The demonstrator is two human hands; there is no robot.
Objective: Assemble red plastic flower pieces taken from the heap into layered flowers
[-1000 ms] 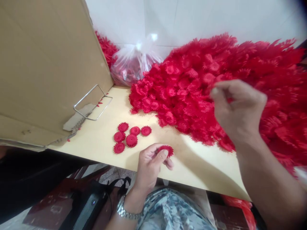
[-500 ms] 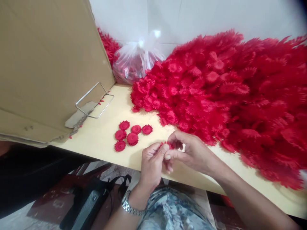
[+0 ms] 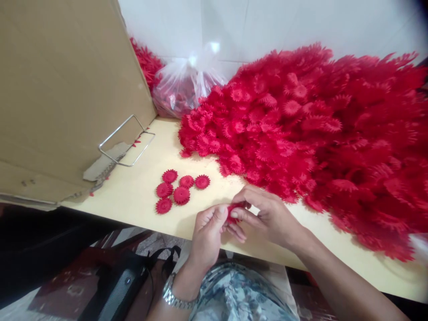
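My left hand (image 3: 207, 232) grasps a small red flower piece (image 3: 233, 213) by its edge, my thumb laid over the side of it, and my right hand (image 3: 267, 214) pinches the same piece from the other side with thumb and forefinger. So the piece sits between my two hands, at the fingertips of both, just above the near part of the pale counter (image 3: 133, 196). My fingers cover much of it, so I can't tell for sure whether it is one layer or several.

To the left of my left hand, near it but apart, six toothed red discs (image 3: 181, 195) lie flat in a loose cluster on the counter. Beyond my right hand a large heap of red flower pieces (image 3: 274, 129) spreads across the back and right of the counter. A tied clear plastic bag (image 3: 183, 89) stands at the heap's left end, and a bent wire frame (image 3: 127, 141) is beside the cardboard box (image 3: 67, 89) on the far left.
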